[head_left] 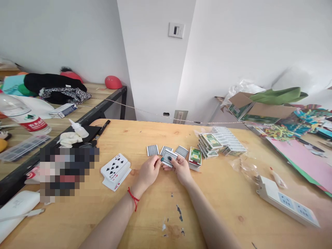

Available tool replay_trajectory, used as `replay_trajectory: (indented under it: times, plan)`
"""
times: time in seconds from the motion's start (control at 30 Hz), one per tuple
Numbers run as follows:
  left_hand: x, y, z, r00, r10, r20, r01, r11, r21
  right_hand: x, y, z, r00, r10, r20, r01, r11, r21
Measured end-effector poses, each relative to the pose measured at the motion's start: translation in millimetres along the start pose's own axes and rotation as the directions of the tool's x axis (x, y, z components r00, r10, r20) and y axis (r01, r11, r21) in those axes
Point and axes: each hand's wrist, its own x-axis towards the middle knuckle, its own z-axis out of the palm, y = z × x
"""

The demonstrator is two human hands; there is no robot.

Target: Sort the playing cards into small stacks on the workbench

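My right hand (182, 170) is closed on a small stack of playing cards (169, 158), their patterned backs facing up. At the left edge of that stack, the fingers of my left hand (149, 170) are pinched against the cards. Just beyond my hands lie three groups of face-down cards: a left pile (152, 150), a partly covered middle pile (165, 149) and a right pile (182, 151). A fanned heap of face-up cards (114, 169) rests left of my left hand. Right of my right hand sits a green card box (195, 156).
Stacked card boxes (211, 142) and wrapped packs (228, 138) stand at the back right. A power strip (287, 200) and a small glue tube (278, 178) lie on the right. To the left are a glue bottle (79, 128), a black marker (104, 127) and a white device (19, 211).
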Motion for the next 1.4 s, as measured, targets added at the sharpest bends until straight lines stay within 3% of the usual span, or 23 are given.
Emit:
replay_trajectory:
  times: [0.13, 0.23, 0.33, 0.4, 0.47, 0.57, 0.8, 0.9, 1.0, 1.13, 1.23, 1.4]
  plan:
    - [2, -3, 2.2, 1.000, -0.027, 0.005, 0.027, 0.995, -0.097, -1, -2, 1, 1.000, -0.008, -0.025, 0.008, 1.000, 0.005]
    - [5, -4, 1.0, 0.996, -0.090, 0.014, 0.090, 0.958, -0.273, 0, -3, 0, 0.997, -0.039, -0.069, 0.039, 0.999, 0.007]
    - [8, -4, -2.6, 0.980, -0.174, 0.099, 0.199, 0.808, -0.555, 2, -2, -3, 0.995, -0.053, -0.085, 0.055, 0.998, 0.025]
    - [9, -2, -5.2, 0.967, -0.160, 0.199, 0.254, 0.667, -0.700, 1, -3, -4, 0.998, -0.031, -0.057, 0.035, 0.997, 0.072]
    - [10, -1, -7.1, 0.954, -0.110, 0.280, 0.291, 0.571, -0.768, 0, -4, -4, 1.000, 0.017, 0.003, -0.018, 0.993, 0.118]
    - [9, 0, -8.3, 0.943, -0.082, 0.322, 0.314, 0.537, -0.783, -2, -6, -4, 0.991, 0.093, 0.092, -0.106, 0.983, 0.149]
    - [8, 2, -12.9, 0.933, -0.022, 0.358, 0.310, 0.554, -0.773, -3, -7, -3, 0.968, 0.154, 0.198, -0.181, 0.976, 0.122]
    - [8, 2, -13.0, 0.936, 0.020, 0.351, 0.266, 0.612, -0.745, -4, -7, -1, 0.962, 0.158, 0.222, -0.187, 0.976, 0.116]
    - [7, -1, -11.3, 0.978, 0.006, 0.210, 0.131, 0.760, -0.636, -5, -7, 2, 0.970, 0.137, 0.201, -0.166, 0.977, 0.136]
    - [7, -2, -11.4, 0.993, 0.120, -0.017, -0.120, 0.955, -0.270, -4, -7, 3, 0.974, 0.139, 0.178, -0.168, 0.973, 0.157]
    - [5, -1, -10.8, 0.973, 0.228, -0.039, -0.231, 0.966, -0.120, -4, -7, 2, 0.962, 0.160, 0.220, -0.190, 0.974, 0.124]
    - [-1, -1, -6.3, 0.966, 0.255, 0.035, -0.251, 0.963, -0.103, -5, -8, 2, 0.957, 0.165, 0.238, -0.184, 0.981, 0.059]
